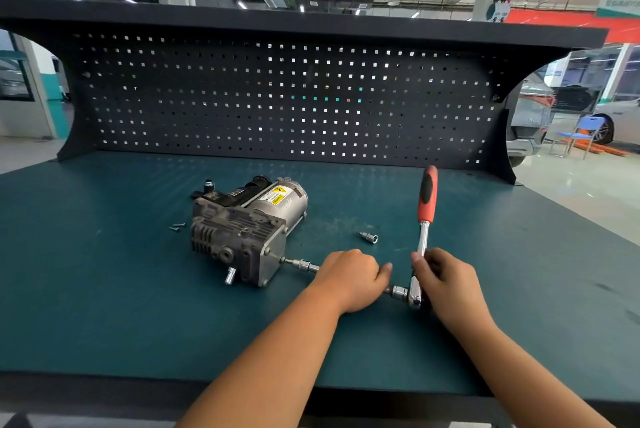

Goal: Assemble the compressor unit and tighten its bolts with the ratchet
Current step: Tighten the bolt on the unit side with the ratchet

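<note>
Your left hand (349, 280) curls around the shiny steel bar (306, 265) reaching the dusty grey ribbed compressor (242, 233) just left of it, and your right hand (446, 283) grips the chrome ratchet (423, 240) with red handle.

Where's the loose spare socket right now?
In the head view, the spare socket lies on the green mat, right of the compressor and left of the ratchet, just beyond the left hand.

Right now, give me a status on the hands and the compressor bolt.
Left hand grips extension bar; right hand holds ratchet near its head. Bar's tip meets compressor side. Spare socket lies apart, not in the way.
</note>
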The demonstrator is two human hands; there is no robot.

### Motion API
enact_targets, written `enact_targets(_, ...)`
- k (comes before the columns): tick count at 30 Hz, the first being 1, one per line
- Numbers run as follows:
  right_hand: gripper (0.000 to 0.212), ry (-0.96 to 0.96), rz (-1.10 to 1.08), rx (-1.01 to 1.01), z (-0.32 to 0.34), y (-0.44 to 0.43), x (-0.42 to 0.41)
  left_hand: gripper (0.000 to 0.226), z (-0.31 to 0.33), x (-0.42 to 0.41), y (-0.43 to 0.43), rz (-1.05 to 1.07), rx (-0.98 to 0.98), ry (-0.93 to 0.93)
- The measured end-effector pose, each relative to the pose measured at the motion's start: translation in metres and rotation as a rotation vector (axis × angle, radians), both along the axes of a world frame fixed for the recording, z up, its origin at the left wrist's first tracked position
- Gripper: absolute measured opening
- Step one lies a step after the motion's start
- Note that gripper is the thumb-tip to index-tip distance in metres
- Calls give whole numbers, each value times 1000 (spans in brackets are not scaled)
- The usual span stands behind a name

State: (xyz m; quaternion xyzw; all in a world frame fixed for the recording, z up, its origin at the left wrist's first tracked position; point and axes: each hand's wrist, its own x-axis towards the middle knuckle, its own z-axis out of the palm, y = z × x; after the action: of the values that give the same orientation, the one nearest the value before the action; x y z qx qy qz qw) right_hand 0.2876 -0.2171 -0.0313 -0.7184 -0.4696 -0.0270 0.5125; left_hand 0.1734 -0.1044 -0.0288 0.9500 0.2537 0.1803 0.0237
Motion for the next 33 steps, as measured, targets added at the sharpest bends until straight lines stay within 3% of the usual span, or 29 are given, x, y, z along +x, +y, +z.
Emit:
enact_targets(2,27,-117,101,85,0,-7,-5,57,0,2,-1,16,-6,-17)
enact_targets(5,11,-558,224,190,3,-18,-10,46,1,4,2,44,-53,-34)
enact_targets(7,23,-761,221,184,3,-19,-9,40,2,5,5,54,-76,-21)
enact_targets(9,25,-612,129,147,1,-18,-9,46,2,4,3,53,-51,-35)
enact_targets(12,30,-84,35,14,1,-6,-12,53,2,-1,-2,34,-13,-40)
enact_targets(14,36,124,-22,-79,3,1,-2,51,4,-3,-4,21,-18,-45)
enact_targets(16,39,93,-7,-85,2,-2,4,52,4,-3,-4,28,-29,-63)
enact_targets(19,20,-51,148,77,1,-12,-2,52,2,0,-3,40,-80,-94)
enact_targets(22,4,-516,257,193,4,-17,-10,41,-1,1,4,100,-211,-99)
enact_targets(24,15,-690,243,187,0,-17,-9,38,1,-1,4,123,-266,-102)
enact_targets(27,28,-298,97,84,0,-13,-12,53,2,-3,-4,54,-40,-47)
enact_targets(29,38,-81,-26,-39,0,-4,-8,54,5,-5,-6,29,3,-20)
enact_targets(33,40,-43,-52,-71,-1,-4,1,49,5,-6,-6,25,-6,18)
